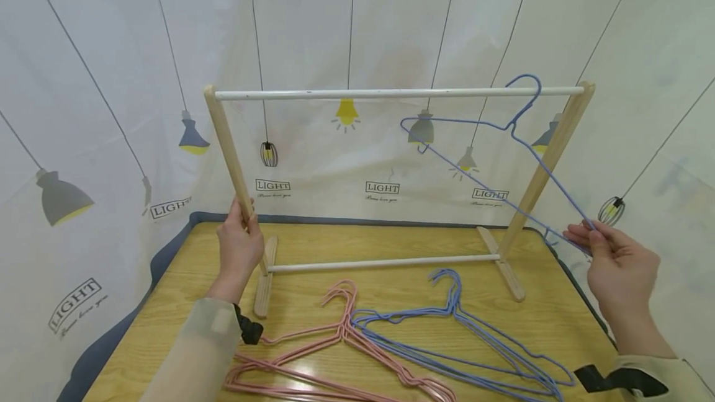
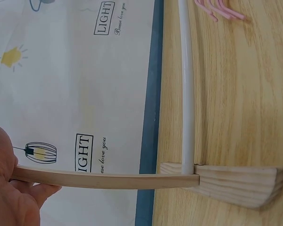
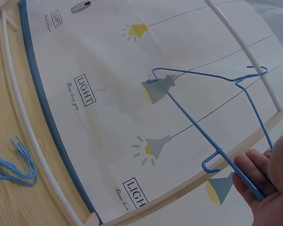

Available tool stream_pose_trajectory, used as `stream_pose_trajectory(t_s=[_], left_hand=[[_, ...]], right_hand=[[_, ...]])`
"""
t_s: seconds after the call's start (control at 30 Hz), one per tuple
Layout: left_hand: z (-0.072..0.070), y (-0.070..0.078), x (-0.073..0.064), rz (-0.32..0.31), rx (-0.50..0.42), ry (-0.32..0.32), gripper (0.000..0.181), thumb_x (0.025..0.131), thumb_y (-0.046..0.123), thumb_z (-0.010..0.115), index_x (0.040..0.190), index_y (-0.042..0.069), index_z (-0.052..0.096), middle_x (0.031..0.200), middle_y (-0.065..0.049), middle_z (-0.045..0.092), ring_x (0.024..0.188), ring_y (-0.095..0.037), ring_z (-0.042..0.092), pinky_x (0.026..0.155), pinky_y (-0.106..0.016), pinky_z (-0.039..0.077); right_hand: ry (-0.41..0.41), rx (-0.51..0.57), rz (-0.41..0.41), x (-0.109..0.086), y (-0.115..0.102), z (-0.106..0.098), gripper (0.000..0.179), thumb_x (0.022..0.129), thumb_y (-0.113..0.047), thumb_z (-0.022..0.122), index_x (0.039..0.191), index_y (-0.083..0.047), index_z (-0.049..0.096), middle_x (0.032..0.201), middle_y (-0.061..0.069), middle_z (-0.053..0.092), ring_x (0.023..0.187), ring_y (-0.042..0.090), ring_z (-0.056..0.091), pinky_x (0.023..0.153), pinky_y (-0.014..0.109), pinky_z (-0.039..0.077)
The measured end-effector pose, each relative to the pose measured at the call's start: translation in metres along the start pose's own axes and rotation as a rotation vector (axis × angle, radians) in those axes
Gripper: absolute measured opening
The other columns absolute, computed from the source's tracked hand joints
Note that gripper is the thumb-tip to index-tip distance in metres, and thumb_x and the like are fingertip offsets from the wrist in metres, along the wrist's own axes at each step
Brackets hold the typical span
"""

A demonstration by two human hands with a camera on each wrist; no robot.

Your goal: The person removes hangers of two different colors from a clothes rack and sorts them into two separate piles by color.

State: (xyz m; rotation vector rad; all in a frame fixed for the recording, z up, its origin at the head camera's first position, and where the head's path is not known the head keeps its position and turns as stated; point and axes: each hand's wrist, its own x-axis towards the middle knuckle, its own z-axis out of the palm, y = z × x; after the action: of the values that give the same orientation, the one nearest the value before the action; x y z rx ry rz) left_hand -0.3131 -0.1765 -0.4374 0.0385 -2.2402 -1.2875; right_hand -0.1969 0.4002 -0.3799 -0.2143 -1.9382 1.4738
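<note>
A blue wire hanger (image 1: pixel 475 121) is held up at the right of the rack, its hook over or right at the white top rail (image 1: pixel 357 93). My right hand (image 1: pixel 622 262) pinches its lower right corner; in the right wrist view the fingers curl round the hanger (image 3: pixel 193 123). At the other end, my left hand (image 1: pixel 239 247) grips the rack's left wooden post (image 1: pixel 226 147). The left wrist view shows that post (image 2: pixel 108 180) between thumb and fingers. Whether the hook bears on the rail I cannot tell.
Several pink hangers (image 1: pixel 346 334) lie on the wooden table (image 1: pixel 184 303) in front of the rack. Several blue hangers (image 1: pixel 455 312) lie to their right, partly against them. A lower white bar (image 1: pixel 385 262) joins the rack's feet. A lamp-printed curtain (image 1: pixel 313 23) hangs behind.
</note>
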Motion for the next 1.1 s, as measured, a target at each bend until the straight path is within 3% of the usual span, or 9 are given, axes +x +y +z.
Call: stream_pose_trajectory(t_s=[0.2,0.37,0.63,0.8,1.1], left_hand=[[0.001,0.001,0.0,-0.001,-0.002,-0.002,0.041,0.107,-0.001,0.055,0.147,0.006,0.054,0.142,-0.028,0.061,0.124,-0.041,0.065,0.091,-0.057,0.059],[0.001,0.002,-0.001,-0.002,-0.002,-0.004,0.041,0.107,-0.002,0.055,0.148,0.005,0.054,0.141,-0.028,0.062,0.124,-0.042,0.065,0.092,-0.058,0.058],[0.0,0.001,-0.003,0.02,-0.001,0.017,0.039,0.106,-0.003,0.056,0.145,0.004,0.056,0.138,-0.029,0.063,0.12,-0.043,0.067,0.088,-0.06,0.059],[0.0,0.0,-0.002,0.021,-0.008,0.018,0.04,0.106,-0.002,0.056,0.145,0.005,0.056,0.137,-0.03,0.063,0.121,-0.042,0.067,0.089,-0.059,0.059],[0.001,0.0,-0.001,0.028,-0.004,0.017,0.039,0.107,-0.002,0.056,0.146,0.005,0.056,0.138,-0.03,0.063,0.121,-0.042,0.067,0.089,-0.058,0.059]], right_hand=[[0.027,0.035,-0.036,-0.002,-0.009,-0.002,0.035,0.108,-0.007,0.052,0.137,0.009,0.063,0.098,-0.011,0.078,0.084,0.0,0.075,0.089,0.013,0.053],[0.037,0.0,-0.056,-0.004,-0.017,-0.003,0.036,0.109,-0.01,0.052,0.138,0.007,0.063,0.101,-0.011,0.077,0.087,-0.001,0.075,0.089,0.013,0.053],[0.039,0.141,-0.023,-0.009,-0.033,-0.01,0.034,0.108,-0.008,0.054,0.136,0.007,0.065,0.1,-0.005,0.079,0.086,0.004,0.076,0.089,0.013,0.053],[0.006,0.21,0.019,-0.015,-0.04,-0.018,0.034,0.107,-0.005,0.055,0.136,0.008,0.064,0.098,-0.001,0.079,0.084,0.007,0.077,0.089,0.014,0.053],[-0.089,0.2,-0.009,-0.035,-0.041,-0.033,0.028,0.108,-0.005,0.055,0.131,0.002,0.068,0.099,-0.002,0.08,0.083,0.008,0.077,0.088,0.013,0.053]])
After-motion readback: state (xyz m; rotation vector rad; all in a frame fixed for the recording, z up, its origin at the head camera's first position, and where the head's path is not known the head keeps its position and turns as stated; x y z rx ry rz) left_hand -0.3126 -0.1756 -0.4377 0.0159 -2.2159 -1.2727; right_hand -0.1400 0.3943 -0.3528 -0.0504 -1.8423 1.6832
